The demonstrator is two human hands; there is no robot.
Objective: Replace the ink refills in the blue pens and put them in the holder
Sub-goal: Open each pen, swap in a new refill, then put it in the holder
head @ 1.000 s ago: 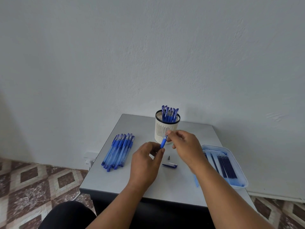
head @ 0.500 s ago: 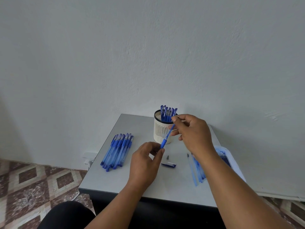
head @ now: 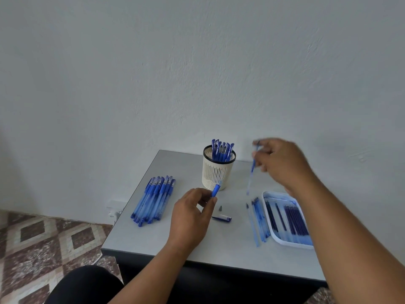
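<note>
Two hands busy: both hold parts of one taken-apart pen.
Left hand (head: 190, 212): fingertips pinch the pen barrel (head: 216, 189), blue grip end up, just in front of the holder (head: 216, 172).
Right hand (head: 282, 164): raised over the right side of the surface (head: 175, 242), blurred; fingers pinch a thin refill (head: 252, 172) that hangs down, clear of the barrel. Looks like the used one, judged only.
Loose bits: small dark tip piece (head: 220, 208) and pen cap (head: 221, 218) lie on the surface, right of the left hand.
Done so far: a bunch of capped pens (head: 221, 150) stands in the holder; count unclear.
Used pile: several pale refills (head: 257, 220) lie on the surface just left of the tray (head: 266, 195).
Fresh stock: dark refills (head: 294, 219) lie in the tray.
Left to do: row of blue pens (head: 153, 199) at the left waits untouched.
Current pen, judged: needs new refill, tip, cap, then holder.
Progress guess: partway, maybe around half.
</note>
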